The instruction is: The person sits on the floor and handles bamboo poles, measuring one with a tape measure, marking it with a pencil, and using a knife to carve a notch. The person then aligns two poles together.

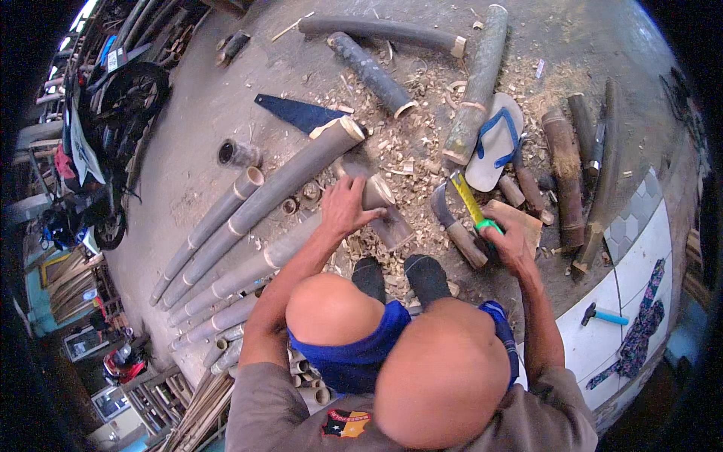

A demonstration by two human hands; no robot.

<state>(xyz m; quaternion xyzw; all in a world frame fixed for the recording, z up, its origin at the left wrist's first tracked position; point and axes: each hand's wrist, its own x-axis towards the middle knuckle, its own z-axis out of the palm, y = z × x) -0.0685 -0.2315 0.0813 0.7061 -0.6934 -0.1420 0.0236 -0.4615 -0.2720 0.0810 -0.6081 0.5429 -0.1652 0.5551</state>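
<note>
Tape (pixel 470 200), right of centre, grasped by right hand (pixel 506 242) | left hand (pixel 347 206) spread on bamboo (pixel 378 193) | tape could snag: knife (pixel 457 230) lies beside

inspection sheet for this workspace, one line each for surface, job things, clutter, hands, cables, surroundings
Surface: grey floor, strewn with pale shavings in the middle; white tiles at right.
Job's things: short bamboo section under the left hand; yellow-and-green tape measure, blade partly out; curved-blade knife beside it.
Clutter: dark saw blade, sandal among the offcuts, blue-handled hammer and patterned cloth on the tiles.
Hands: left hand on the section, firmness of grip unclear; right hand closed around the tape measure.
Cables: nothing seen.
Surroundings: long bamboo poles at left, motorcycle beyond.
</note>
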